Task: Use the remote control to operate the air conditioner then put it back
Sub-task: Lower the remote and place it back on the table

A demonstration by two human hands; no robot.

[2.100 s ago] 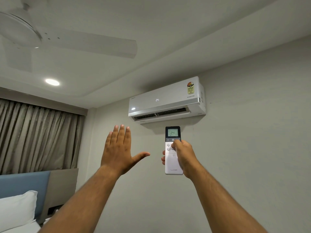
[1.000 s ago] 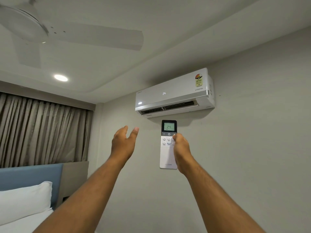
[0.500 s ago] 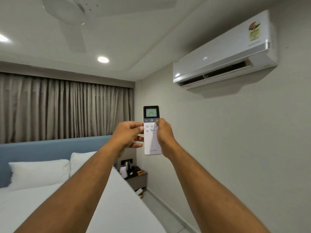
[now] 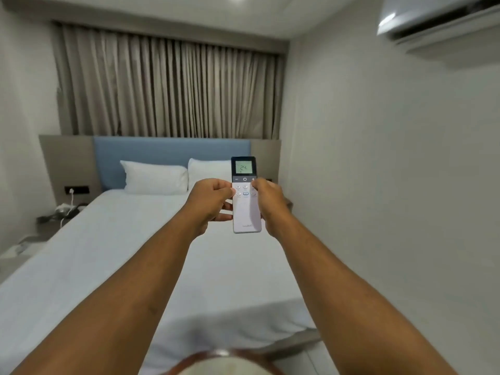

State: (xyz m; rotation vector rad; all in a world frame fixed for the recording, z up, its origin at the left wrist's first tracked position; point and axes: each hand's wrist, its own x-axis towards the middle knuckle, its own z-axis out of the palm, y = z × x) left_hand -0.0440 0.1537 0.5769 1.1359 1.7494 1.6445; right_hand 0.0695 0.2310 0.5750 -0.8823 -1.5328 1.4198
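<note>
The white remote control (image 4: 246, 212) is upright at arm's length over the bed, its screen reading 24. My left hand (image 4: 209, 201) grips its left edge, thumb by the buttons. My right hand (image 4: 269, 203) grips its right edge, thumb on the upper buttons. Only the lower corner of the white air conditioner (image 4: 433, 17) shows, high on the right wall.
A bed with a white sheet (image 4: 135, 253), two pillows (image 4: 155, 177) and a blue headboard (image 4: 167, 150) fills the middle. Grey curtains (image 4: 165, 85) hang behind. A bedside table with cables (image 4: 58, 212) is on the left. The right wall (image 4: 392, 185) is bare.
The view has swung down and left from the air conditioner to the bed. My left hand came in from open in the air and took hold of the remote beside my right hand.
</note>
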